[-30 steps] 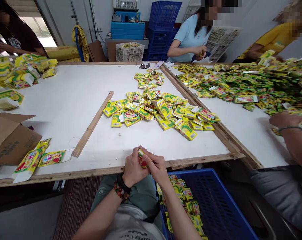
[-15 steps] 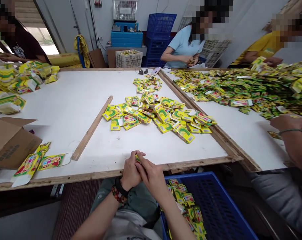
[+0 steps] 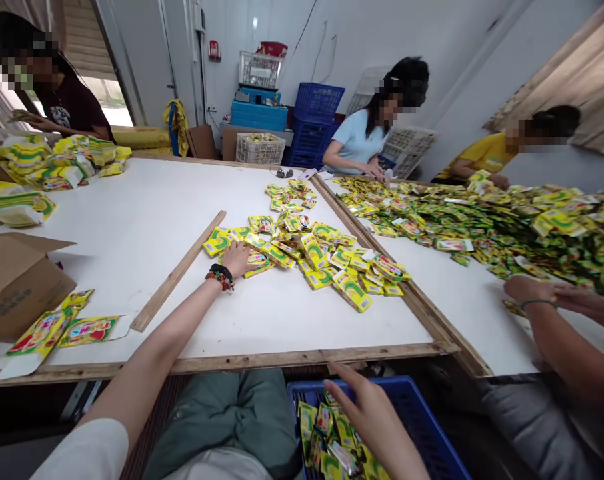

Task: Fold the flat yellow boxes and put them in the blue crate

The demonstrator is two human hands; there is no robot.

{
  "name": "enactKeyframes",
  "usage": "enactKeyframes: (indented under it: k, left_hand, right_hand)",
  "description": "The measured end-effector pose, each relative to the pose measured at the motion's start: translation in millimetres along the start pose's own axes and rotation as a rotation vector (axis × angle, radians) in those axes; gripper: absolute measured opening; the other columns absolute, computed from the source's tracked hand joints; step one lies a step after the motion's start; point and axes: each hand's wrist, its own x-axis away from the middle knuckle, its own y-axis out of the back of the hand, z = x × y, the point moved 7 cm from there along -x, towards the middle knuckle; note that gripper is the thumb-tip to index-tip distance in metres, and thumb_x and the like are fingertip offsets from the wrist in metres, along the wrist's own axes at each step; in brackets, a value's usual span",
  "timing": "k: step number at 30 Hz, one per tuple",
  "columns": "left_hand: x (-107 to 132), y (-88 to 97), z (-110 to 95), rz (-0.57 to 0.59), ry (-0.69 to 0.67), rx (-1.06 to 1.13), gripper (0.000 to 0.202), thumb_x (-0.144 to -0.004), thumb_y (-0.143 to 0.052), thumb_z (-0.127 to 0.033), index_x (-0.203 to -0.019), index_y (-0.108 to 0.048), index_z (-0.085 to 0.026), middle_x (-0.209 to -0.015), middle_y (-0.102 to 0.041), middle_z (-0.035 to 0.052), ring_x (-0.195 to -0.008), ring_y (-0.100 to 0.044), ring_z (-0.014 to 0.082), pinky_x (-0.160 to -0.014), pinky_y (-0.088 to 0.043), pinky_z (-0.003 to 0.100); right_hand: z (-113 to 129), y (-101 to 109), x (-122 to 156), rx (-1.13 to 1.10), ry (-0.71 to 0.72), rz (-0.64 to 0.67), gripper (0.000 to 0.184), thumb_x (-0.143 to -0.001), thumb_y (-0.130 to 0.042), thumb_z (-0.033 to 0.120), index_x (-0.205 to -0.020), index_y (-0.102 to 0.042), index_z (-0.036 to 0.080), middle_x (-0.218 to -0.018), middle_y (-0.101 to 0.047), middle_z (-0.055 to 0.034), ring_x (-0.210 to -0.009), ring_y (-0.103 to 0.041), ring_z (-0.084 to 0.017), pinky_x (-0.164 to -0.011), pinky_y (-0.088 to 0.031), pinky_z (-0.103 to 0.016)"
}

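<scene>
Yellow printed packets point(image 3: 315, 252) lie heaped on the white table point(image 3: 132, 220). The left hand point(image 3: 235, 259) rests open at the heap's near edge, fingers extended and touching them, gripping nothing. The right hand point(image 3: 367, 407) hangs open, fingers spread, above loose packets point(image 3: 327, 420) in a blue crate point(image 3: 422, 413).

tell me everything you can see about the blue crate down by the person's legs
The blue plastic crate has slotted, lattice-like walls and a solid-looking rim, and the bottom of the view cuts it off. It stands below the wooden front edge of the table, to the right of the person's green trousers. Yellow and green packets lie loosely heaped inside. The person's right hand is above it, fingers spread; whether the hand touches the rim cannot be told.
</scene>
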Motion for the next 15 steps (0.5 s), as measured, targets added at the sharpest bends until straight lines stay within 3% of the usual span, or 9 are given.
enactKeyframes:
  k: [2, 4, 7, 9, 10, 12, 15]
  left_hand:
    - [-4.8, -3.0, -2.8, 0.037, -0.035, -0.003, 0.042, -0.070, -0.076, -0.029, -0.102, -0.059, -0.008, -0.116, -0.059, 0.0229, -0.118, -0.045, 0.0421, -0.096, -0.037, 0.057]
    - [11.3, -6.7, -16.1, 0.074, -0.107, -0.004, 0.043, -0.065, -0.079, -0.030, -0.099, -0.060, -0.013, -0.110, -0.062, 0.0166, -0.115, -0.048, 0.0377, -0.098, -0.038, 0.052]
    - [63.7, -5.9, -57.6, 0.083, -0.418, 0.040, 0.035, -0.069, -0.075, -0.022, -0.100, -0.059, -0.023, -0.117, -0.062, 0.0083, -0.124, -0.045, 0.0314, -0.105, -0.034, 0.048]
    - [104.8, -1.3, -83.9, 0.049, -0.631, 0.095, 0.043, -0.071, -0.067, -0.009, -0.107, -0.057, -0.029, -0.135, -0.052, 0.0056, -0.133, -0.037, 0.0302, -0.109, -0.030, 0.051]
    - [121.0, 1.5, -90.5, 0.008, -0.654, 0.142, 0.050, -0.072, -0.062, -0.005, -0.113, -0.054, -0.031, -0.143, -0.045, 0.0052, -0.136, -0.034, 0.0301, -0.110, -0.029, 0.053]
    - [141.7, 5.7, -88.4, -0.124, -0.508, 0.305, 0.065, -0.074, -0.053, -0.002, -0.130, -0.041, -0.031, -0.151, -0.031, 0.0080, -0.137, -0.033, 0.0291, -0.110, -0.031, 0.053]
    - [162.7, -9.6, -76.0, -0.238, -0.234, 0.601, 0.079, -0.077, -0.049, -0.009, -0.146, -0.012, -0.022, -0.153, -0.023, 0.0167, -0.135, -0.038, 0.0278, -0.105, -0.041, 0.047]
  right_hand:
    - [17.7, -14.2, -6.4, -0.157, 0.078, 0.035, 0.039, -0.080, -0.061, 0.042, -0.113, -0.071, 0.024, -0.118, -0.069, -0.0094, -0.113, -0.062, -0.032, -0.098, -0.047, -0.046]
    - [31.7, -23.2, -18.1, -0.244, 0.095, 0.001, 0.041, -0.081, -0.061, 0.042, -0.117, -0.068, 0.023, -0.121, -0.067, -0.0095, -0.115, -0.061, -0.031, -0.101, -0.045, -0.048]
    - [49.4, -24.4, -40.3, -0.371, 0.103, -0.151, 0.055, -0.082, -0.062, 0.043, -0.131, -0.057, 0.019, -0.135, -0.056, -0.0128, -0.126, -0.052, -0.032, -0.102, -0.042, -0.049]
    - [63.4, -32.1, -54.3, -0.495, 0.126, -0.124, 0.059, -0.082, -0.062, 0.043, -0.134, -0.053, 0.018, -0.139, -0.053, -0.0131, -0.127, -0.050, -0.031, -0.100, -0.044, -0.046]
    - [71.1, -39.3, -59.5, -0.573, 0.139, -0.067, 0.055, -0.082, -0.062, 0.043, -0.131, -0.055, 0.018, -0.136, -0.057, -0.0126, -0.124, -0.053, -0.030, -0.096, -0.047, -0.043]
    - [84.1, -55.3, -64.0, -0.754, 0.141, 0.031, 0.045, -0.085, -0.059, 0.045, -0.120, -0.062, 0.018, -0.122, -0.067, -0.0104, -0.109, -0.063, -0.028, -0.087, -0.052, -0.038]
    - [87.2, -77.3, -57.9, -0.987, 0.054, -0.003, 0.041, -0.084, -0.058, 0.050, -0.112, -0.063, 0.020, -0.110, -0.072, -0.0071, -0.097, -0.067, -0.023, -0.083, -0.054, -0.033]
